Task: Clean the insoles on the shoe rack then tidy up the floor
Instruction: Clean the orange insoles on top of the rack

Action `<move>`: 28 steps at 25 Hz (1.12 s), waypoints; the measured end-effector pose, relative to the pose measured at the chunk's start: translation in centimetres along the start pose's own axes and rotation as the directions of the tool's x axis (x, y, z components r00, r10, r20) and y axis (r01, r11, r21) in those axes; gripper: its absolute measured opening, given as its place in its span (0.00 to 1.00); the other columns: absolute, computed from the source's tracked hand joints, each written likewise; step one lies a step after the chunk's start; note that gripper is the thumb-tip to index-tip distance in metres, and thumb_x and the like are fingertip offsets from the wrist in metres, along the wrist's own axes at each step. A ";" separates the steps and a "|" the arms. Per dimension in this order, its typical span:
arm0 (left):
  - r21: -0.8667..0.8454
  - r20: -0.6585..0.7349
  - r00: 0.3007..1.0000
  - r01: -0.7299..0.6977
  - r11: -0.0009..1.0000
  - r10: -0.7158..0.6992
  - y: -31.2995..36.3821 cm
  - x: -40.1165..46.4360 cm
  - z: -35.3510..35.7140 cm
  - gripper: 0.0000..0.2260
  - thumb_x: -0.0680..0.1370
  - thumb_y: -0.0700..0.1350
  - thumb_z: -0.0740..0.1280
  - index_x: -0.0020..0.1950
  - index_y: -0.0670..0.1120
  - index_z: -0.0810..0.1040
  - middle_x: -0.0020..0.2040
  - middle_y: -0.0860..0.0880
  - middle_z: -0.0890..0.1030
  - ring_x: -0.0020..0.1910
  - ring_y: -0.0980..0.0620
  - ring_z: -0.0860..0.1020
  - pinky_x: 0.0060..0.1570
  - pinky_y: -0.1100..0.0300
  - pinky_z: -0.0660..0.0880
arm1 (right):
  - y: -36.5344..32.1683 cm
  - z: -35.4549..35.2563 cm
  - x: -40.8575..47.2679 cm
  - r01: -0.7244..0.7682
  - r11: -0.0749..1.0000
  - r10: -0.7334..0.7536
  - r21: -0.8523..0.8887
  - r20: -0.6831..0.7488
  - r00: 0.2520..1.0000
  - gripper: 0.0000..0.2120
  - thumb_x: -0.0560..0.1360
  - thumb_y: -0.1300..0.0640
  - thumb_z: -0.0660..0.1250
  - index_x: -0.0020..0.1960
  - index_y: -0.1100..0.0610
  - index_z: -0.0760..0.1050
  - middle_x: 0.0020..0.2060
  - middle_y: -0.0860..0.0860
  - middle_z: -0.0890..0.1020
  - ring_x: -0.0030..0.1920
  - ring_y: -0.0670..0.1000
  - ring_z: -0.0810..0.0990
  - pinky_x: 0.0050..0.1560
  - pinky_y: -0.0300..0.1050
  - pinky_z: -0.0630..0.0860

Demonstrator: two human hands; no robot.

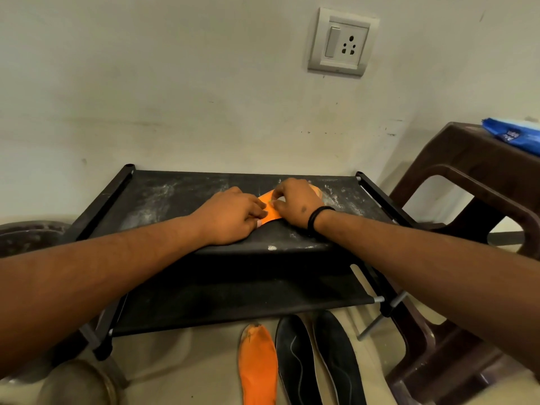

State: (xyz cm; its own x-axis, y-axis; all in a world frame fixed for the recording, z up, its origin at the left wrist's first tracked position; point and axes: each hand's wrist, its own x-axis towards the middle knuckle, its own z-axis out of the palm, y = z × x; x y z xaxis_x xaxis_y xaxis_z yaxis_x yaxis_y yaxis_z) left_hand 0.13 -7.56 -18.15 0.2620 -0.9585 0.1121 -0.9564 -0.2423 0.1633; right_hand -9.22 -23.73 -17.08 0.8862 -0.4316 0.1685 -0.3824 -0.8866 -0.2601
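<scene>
Head view shows both hands on the dusty top shelf of the black shoe rack, where the left hand and the right hand cover most of an orange insole; the fingers curl onto it, though whether they pinch or only press it is hard to tell. On the floor below lie another orange insole and two black insoles, all cut off by the frame's lower edge. At right, a brown plastic stool bears a blue packet, partly out of frame.

Your orange insole lies flat on shoe rack top shelf, dusty w/ white powder. Below rack front on floor: 2nd orange insole, two black insoles side by side.
</scene>
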 end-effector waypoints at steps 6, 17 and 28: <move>-0.043 -0.006 1.000 0.016 0.999 -0.016 0.0 0.0 0.0 0.14 0.82 0.51 0.64 0.66 0.54 0.81 0.70 0.54 0.76 0.65 0.46 0.72 0.65 0.46 0.70 | 2.5 -1.8 1.0 -0.052 0.992 0.054 -0.111 0.012 0.998 0.07 0.75 0.55 0.69 0.50 0.55 0.82 0.53 0.55 0.83 0.52 0.56 0.81 0.55 0.52 0.79; -0.105 -0.055 0.997 0.041 0.994 -0.047 0.3 -0.2 -0.3 0.12 0.80 0.50 0.67 0.61 0.53 0.84 0.64 0.47 0.80 0.62 0.48 0.77 0.65 0.52 0.70 | -0.9 0.2 1.5 -0.057 0.998 0.057 -0.001 0.018 0.998 0.08 0.75 0.59 0.65 0.50 0.57 0.82 0.51 0.55 0.84 0.52 0.57 0.81 0.55 0.53 0.78; -0.108 -0.018 0.998 0.061 0.992 -0.063 1.1 -0.7 -1.0 0.13 0.82 0.49 0.66 0.61 0.46 0.84 0.66 0.50 0.80 0.66 0.48 0.76 0.64 0.50 0.74 | 2.9 -2.8 3.6 -0.251 0.942 0.241 -0.225 -0.071 0.968 0.08 0.75 0.55 0.67 0.53 0.55 0.77 0.50 0.55 0.81 0.51 0.60 0.78 0.61 0.57 0.69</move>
State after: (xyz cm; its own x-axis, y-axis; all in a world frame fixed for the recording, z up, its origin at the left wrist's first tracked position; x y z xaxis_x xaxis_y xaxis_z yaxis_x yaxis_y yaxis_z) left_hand -1.00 -7.04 -17.08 0.3243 -0.9384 0.1191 -0.9190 -0.2827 0.2749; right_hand -7.92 -28.33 -14.56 0.7471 -0.6431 0.1680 -0.6411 -0.7639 -0.0734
